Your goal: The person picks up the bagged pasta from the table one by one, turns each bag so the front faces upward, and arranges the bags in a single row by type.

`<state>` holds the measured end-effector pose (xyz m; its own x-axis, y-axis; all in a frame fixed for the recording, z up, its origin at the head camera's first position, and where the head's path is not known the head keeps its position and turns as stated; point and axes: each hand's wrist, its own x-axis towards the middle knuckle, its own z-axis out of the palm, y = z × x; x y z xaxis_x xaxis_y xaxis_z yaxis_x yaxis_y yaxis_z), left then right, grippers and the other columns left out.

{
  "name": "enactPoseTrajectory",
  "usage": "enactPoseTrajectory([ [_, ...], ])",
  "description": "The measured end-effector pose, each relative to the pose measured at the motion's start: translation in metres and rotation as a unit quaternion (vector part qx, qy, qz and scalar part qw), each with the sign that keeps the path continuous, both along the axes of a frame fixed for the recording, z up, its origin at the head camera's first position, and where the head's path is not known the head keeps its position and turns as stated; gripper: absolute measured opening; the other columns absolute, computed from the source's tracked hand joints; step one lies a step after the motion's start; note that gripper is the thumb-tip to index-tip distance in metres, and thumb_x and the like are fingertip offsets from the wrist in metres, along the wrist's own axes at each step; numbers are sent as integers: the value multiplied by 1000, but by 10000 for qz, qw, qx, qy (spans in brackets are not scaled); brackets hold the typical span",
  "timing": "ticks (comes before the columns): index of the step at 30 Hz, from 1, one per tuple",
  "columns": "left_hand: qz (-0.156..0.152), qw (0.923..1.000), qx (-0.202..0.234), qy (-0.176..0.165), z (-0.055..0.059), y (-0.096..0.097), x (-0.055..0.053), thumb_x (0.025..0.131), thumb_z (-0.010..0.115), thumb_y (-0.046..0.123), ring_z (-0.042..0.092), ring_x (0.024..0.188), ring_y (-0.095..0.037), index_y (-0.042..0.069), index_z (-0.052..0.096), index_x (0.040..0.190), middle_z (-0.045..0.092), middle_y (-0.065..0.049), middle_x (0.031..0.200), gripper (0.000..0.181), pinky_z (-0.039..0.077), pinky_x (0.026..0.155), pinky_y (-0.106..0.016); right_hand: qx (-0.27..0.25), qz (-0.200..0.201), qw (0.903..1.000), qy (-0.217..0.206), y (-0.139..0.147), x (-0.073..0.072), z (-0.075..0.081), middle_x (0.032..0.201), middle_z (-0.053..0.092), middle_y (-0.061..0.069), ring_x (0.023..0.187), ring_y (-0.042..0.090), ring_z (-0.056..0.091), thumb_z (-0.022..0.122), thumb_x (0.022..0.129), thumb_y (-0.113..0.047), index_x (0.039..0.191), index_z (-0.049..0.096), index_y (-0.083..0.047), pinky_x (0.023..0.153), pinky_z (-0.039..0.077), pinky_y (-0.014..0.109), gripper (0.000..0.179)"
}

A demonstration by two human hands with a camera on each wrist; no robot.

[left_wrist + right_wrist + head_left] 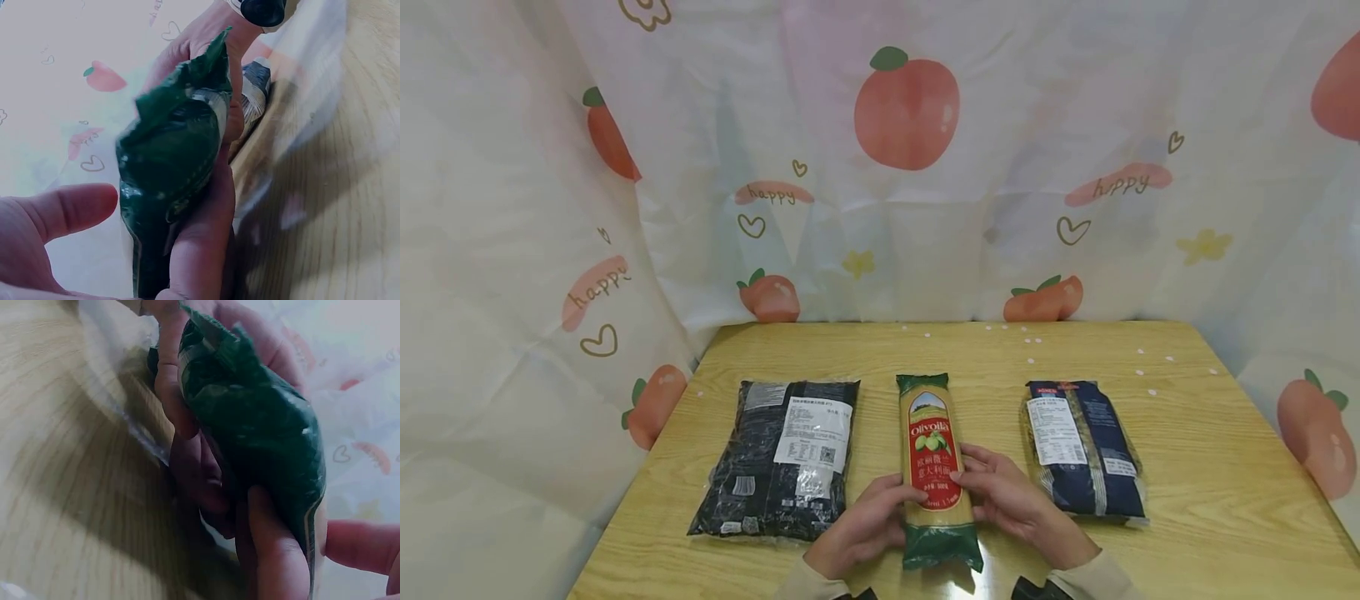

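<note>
A long packet of spaghetti with green ends and a red label lies lengthwise between both hands. My left hand grips its left edge, thumb on the front and fingers underneath. From the other side my right hand holds the right edge the same way, a bit higher up. In the left wrist view the packet's green crimped end faces the camera, with fingers beneath it. The right wrist view shows that green end too, held above the wooden surface.
A black plastic bag with white labels lies left on the wooden table. A navy bag of pasta with a clear strip lies right. Small white specks dot the table's far part. A fruit-printed curtain hangs behind and at the sides.
</note>
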<state>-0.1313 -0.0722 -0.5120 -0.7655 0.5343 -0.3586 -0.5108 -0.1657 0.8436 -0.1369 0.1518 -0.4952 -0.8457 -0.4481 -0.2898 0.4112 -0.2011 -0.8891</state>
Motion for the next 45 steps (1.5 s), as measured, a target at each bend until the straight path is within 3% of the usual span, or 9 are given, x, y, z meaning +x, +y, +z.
enactPoseTrajectory([
  [14,374,9989,-184,195,0,-4,1,91,62,2,74,109,-28,-6,46,147,71,-17,130,58,63,90,-48,-133,271,9993,-219,4,7,2,168,3,32,132,32,60,55,100,-2,163,-9,-1,104,55,58,90],
  [24,440,9988,-176,83,6,-5,-7,92,62,0,72,109,-25,-7,30,155,67,-16,133,71,63,91,-49,-37,407,9991,-64,4,2,5,167,9,33,130,32,62,55,102,-6,162,-10,1,102,57,55,89],
  [35,376,9992,-100,13,13,-2,-20,93,61,0,72,107,-23,-6,32,153,65,-21,133,67,62,94,-46,249,290,9993,-23,8,-10,10,166,14,36,125,31,65,56,101,-6,163,-8,1,100,59,48,88],
  [45,232,9993,-278,132,18,1,-31,96,61,5,72,110,-25,-6,46,146,68,-19,129,53,62,96,-46,494,306,9983,-4,10,-23,12,167,15,34,133,33,60,55,103,-6,163,-3,3,102,58,48,84],
])
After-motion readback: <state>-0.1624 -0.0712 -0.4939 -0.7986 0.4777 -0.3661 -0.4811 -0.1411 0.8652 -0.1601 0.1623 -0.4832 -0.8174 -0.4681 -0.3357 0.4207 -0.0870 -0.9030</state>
